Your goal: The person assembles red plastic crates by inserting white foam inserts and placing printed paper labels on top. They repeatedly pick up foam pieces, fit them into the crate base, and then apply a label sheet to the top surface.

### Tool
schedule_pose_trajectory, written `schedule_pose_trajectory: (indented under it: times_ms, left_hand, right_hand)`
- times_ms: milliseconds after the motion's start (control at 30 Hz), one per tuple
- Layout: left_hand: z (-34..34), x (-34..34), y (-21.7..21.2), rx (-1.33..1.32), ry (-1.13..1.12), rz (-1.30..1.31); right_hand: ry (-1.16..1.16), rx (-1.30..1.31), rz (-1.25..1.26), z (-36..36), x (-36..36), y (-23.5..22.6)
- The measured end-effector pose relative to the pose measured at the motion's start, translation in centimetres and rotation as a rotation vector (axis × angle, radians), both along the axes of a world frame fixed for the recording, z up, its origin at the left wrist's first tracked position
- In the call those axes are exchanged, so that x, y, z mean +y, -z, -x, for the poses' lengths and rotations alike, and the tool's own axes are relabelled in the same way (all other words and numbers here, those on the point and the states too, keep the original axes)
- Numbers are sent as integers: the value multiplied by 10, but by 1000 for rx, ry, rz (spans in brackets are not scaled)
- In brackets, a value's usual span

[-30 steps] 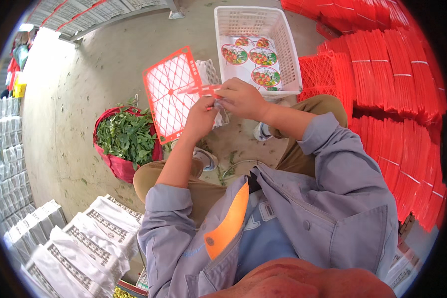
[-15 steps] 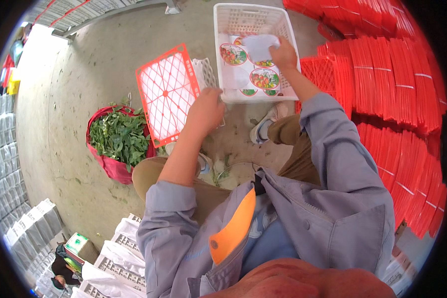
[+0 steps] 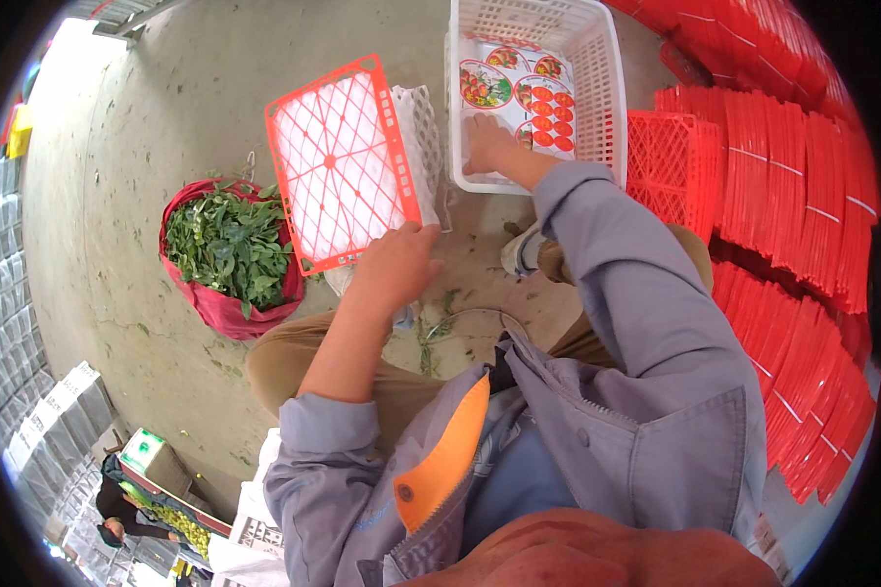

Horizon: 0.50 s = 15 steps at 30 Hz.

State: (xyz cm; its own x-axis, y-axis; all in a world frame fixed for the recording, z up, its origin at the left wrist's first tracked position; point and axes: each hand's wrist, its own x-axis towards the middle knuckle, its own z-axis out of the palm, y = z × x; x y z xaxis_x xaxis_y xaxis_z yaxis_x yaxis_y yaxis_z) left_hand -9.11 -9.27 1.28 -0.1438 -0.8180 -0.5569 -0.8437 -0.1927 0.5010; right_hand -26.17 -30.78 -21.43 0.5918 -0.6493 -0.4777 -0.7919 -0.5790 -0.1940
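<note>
A red plastic lattice crate (image 3: 328, 161) with a white lining sits just left of centre, above a white perforated crate (image 3: 416, 137). My left hand (image 3: 398, 262) is at its near right corner, fingers curled over the rim. To the right stands a white plastic basket (image 3: 597, 98) holding printed paper labels (image 3: 548, 108) with oval vegetable pictures and red dots. My right hand (image 3: 491, 147) reaches inside the basket, at its near left side. Its fingers are stretched out over the labels and partly hard to make out.
Left of the crate, a red sack (image 3: 210, 303) is full of leafy green stems (image 3: 230, 245). Bundled red plastic panels (image 3: 773, 186) are stacked along the right, beside a red lattice basket (image 3: 661, 161). Grey-white crates (image 3: 20, 313) line the far left; a person (image 3: 117, 509) is at lower left.
My right hand has moved from the basket's right side to its near left, and the pale sheet it held no longer shows. My left hand has shifted to the crate's near right corner.
</note>
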Motion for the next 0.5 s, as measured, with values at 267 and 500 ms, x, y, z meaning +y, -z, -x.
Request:
schedule_pose_trajectory:
  times_ms: [267,500]
  left_hand:
    - [-8,12,10,-2,-55,93]
    - [-15,-20,-17,496,-556,331]
  right_hand:
    - [365,-140,67,-11,-13,-11]
    - [22,-511,449,1,-21,-195]
